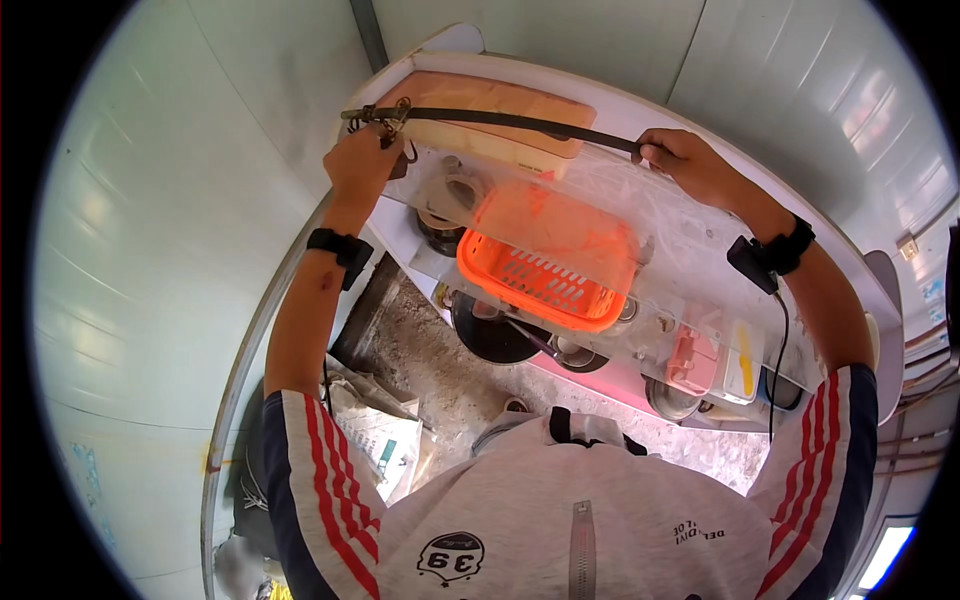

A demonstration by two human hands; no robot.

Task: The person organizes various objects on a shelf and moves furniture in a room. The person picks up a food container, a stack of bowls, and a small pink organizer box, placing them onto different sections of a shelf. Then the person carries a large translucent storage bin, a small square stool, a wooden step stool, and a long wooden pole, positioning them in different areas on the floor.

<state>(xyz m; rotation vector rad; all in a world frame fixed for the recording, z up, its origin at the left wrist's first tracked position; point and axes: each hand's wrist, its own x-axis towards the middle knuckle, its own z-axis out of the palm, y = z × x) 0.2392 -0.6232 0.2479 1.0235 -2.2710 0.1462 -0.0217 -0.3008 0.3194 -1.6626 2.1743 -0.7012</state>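
A long dark rod with metal hooks and rings at its left end, by its look a steelyard beam [510, 120], spans the space between my hands. My left hand [364, 159] is closed around the hardware below the thick end, and metal hooks [390, 124] show above and beside its fingers. What exactly lies inside that fist is hidden. At the other end, my right hand [679, 161] pinches the rod's tip between thumb and fingers. Behind the rod, on the top shelf, rests a cream plastic box with an orange-brown lid [480, 97].
Below stands a white shelf unit [885, 322] with clear sheets on its shelves. It holds an orange basket [544, 281], a black pan [491, 337], a pink container [691, 352] and a metal bowl [671, 397]. Sacks [382, 427] lie on the floor at left, near a wall [150, 300].
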